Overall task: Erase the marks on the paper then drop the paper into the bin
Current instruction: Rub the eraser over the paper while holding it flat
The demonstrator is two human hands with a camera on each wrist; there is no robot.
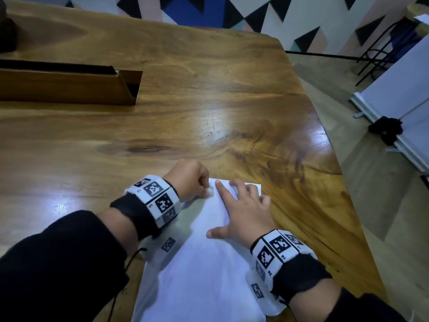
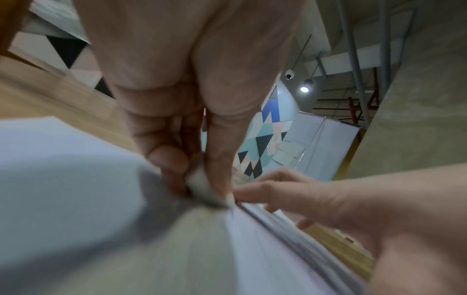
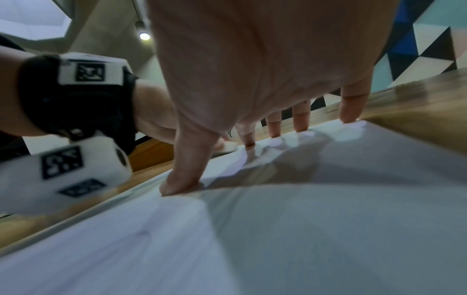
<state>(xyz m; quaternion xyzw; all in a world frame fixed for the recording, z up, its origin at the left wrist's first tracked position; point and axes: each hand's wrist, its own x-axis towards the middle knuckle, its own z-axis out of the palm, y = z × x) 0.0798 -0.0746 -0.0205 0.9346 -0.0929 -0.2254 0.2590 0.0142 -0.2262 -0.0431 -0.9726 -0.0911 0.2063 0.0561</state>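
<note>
Now the left hand [image 1: 189, 180] pinches an eraser [image 1: 210, 191] at the paper's [image 1: 204, 275] far left corner, beside the flat, spread right hand [image 1: 243, 217] pinning that far end.

The wooden table [image 1: 209, 94] holds a white paper [image 1: 204, 275] near its front edge — and a long wooden box [image 1: 67, 86] far behind the paper, to the left.

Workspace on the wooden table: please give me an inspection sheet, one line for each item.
Surface: glossy brown wooden table, grain and a crack visible.
Job's things: white paper sheet flat near the front edge; small white eraser at its far corner; no bin seen.
Clutter: long wooden box far left.
Grippers: left hand pinches the eraser; right hand presses the paper, fingers spread.
Cables: thin black cord at left sleeve.
Surroundings: triangle-patterned wall, white board.
</note>
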